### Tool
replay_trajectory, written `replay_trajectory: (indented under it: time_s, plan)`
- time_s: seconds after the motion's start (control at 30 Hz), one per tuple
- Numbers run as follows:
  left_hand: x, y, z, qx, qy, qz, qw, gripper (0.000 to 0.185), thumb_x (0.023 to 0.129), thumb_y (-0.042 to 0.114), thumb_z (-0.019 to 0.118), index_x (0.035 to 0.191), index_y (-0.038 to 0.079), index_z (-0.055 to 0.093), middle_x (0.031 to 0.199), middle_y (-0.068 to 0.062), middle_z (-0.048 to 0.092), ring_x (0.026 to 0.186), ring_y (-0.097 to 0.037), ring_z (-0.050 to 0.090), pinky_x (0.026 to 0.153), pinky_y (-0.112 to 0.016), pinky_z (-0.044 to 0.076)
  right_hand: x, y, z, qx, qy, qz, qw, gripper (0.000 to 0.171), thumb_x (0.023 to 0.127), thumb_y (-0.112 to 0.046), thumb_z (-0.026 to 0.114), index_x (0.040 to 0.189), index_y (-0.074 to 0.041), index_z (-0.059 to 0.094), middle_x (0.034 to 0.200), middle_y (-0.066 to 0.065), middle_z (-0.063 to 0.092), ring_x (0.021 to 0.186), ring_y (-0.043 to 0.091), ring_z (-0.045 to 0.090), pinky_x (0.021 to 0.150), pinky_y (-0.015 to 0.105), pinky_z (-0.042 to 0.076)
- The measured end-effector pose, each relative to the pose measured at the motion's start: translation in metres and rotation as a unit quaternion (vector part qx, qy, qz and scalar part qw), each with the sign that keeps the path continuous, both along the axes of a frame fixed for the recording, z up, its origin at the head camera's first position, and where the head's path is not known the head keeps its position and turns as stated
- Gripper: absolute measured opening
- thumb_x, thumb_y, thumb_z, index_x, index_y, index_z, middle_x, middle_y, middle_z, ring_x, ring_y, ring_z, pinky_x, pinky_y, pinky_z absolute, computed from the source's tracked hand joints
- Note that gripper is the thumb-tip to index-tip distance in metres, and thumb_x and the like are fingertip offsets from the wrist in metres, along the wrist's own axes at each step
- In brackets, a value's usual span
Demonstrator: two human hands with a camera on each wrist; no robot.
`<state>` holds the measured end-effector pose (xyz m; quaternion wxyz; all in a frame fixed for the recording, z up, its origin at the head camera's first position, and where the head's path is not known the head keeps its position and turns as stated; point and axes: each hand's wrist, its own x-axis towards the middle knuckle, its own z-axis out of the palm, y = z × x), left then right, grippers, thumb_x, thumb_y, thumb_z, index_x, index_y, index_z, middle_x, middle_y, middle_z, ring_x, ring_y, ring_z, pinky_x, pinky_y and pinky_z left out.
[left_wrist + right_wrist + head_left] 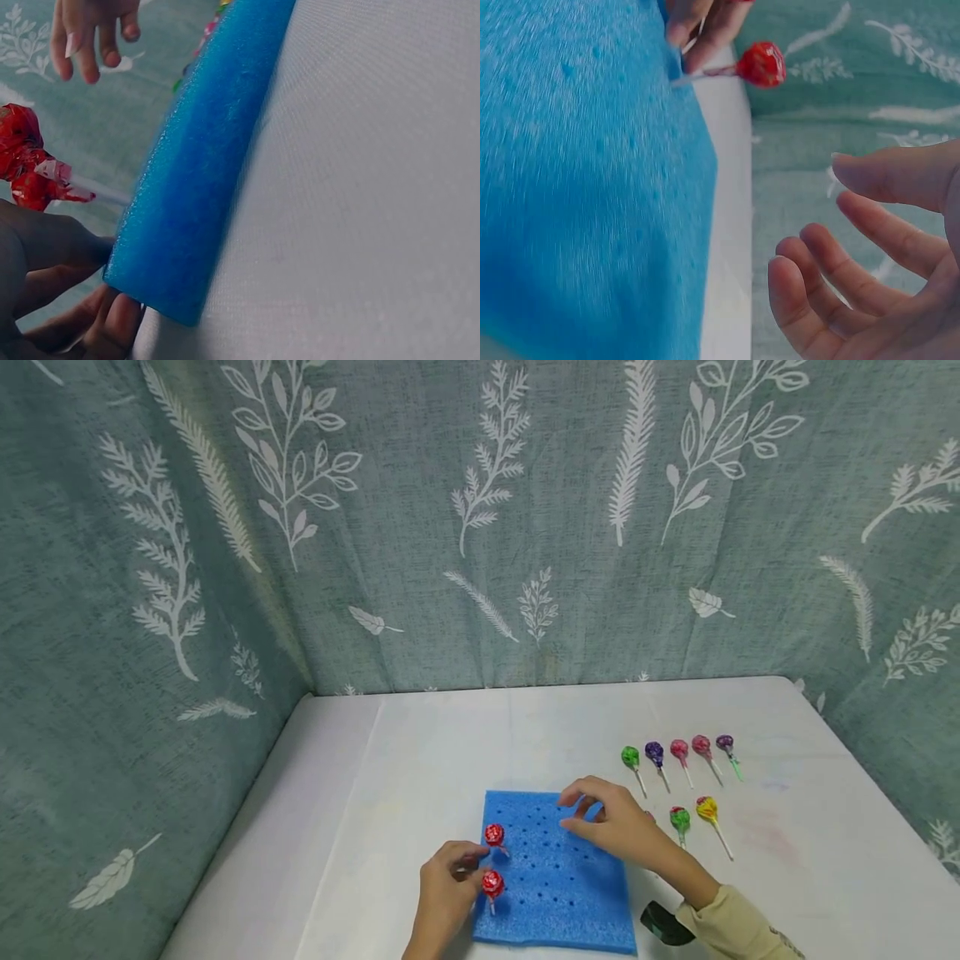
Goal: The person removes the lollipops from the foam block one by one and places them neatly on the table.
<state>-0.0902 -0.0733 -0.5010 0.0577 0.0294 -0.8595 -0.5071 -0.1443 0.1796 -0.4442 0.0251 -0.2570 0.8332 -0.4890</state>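
Two red-wrapped lollipops [492,883] stand with their sticks in the left part of a blue foam block [555,918], whose top has rows of small holes. My left hand [444,893] grips the block's left edge beside them; in the left wrist view its fingertips [124,319] are at the foam's end. Over the block's far right corner hovers my right hand [611,822], fingers loosely bent and apart, holding nothing. The right wrist view shows the space between its thumb and fingers [832,262] with no object in it.
Right of the block, a back row of several lollipops [655,753] lies on the white table [420,743]. Closer in lie a green lollipop [679,818] and a yellow one [707,809]; another is mostly hidden behind the right hand. A dark object [666,924] sits by the right sleeve.
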Motion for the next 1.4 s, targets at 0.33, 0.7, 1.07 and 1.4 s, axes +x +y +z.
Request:
replay_trajectory:
  time_s: [0.33, 0.7, 1.07, 1.4]
  plan:
    - [0.000, 0.001, -0.001, 0.014, -0.006, 0.002, 0.9999, 0.020, 0.075, -0.003, 0.074, 0.091, 0.008, 0.072, 0.097, -0.002, 0.065, 0.085, -0.019, 0.064, 0.072, -0.025, 0.055, -0.001, -0.038, -0.006, 0.012, -0.021, 0.041, 0.999, 0.024, 0.085, -0.017, 0.071, 0.106, -0.008, 0.063, 0.104, 0.009, 0.062, 0.085, 0.017, 0.059, 0.067, 0.027, 0.051]
    - [0.000, -0.002, 0.000, 0.011, -0.017, 0.005, 0.9998, 0.021, 0.075, -0.003, 0.074, 0.093, 0.007, 0.072, 0.097, -0.004, 0.065, 0.086, -0.019, 0.064, 0.073, -0.029, 0.055, 0.002, -0.075, -0.013, 0.002, -0.054, 0.068, 0.996, 0.025, 0.082, -0.015, 0.074, 0.104, -0.019, 0.063, 0.101, -0.004, 0.060, 0.085, 0.016, 0.060, 0.065, 0.025, 0.051]
    - [-0.002, -0.003, -0.001, 0.012, -0.004, 0.010, 0.9999, 0.024, 0.071, -0.005, 0.074, 0.091, 0.006, 0.071, 0.094, -0.002, 0.065, 0.084, -0.018, 0.063, 0.072, -0.028, 0.054, 0.007, -0.092, -0.017, -0.071, -0.053, 0.057, 0.994, 0.019, 0.081, -0.010, 0.074, 0.098, -0.010, 0.064, 0.095, 0.002, 0.061, 0.086, 0.022, 0.063, 0.069, 0.027, 0.055]
    - [0.000, -0.002, 0.001, 0.010, -0.016, 0.008, 0.9998, 0.022, 0.074, -0.002, 0.075, 0.093, 0.009, 0.071, 0.095, -0.002, 0.065, 0.085, -0.017, 0.063, 0.072, -0.027, 0.054, 0.021, -0.091, 0.014, -0.112, -0.062, 0.047, 0.991, 0.015, 0.080, 0.005, 0.069, 0.092, 0.002, 0.060, 0.093, 0.017, 0.060, 0.086, 0.035, 0.064, 0.072, 0.031, 0.056]
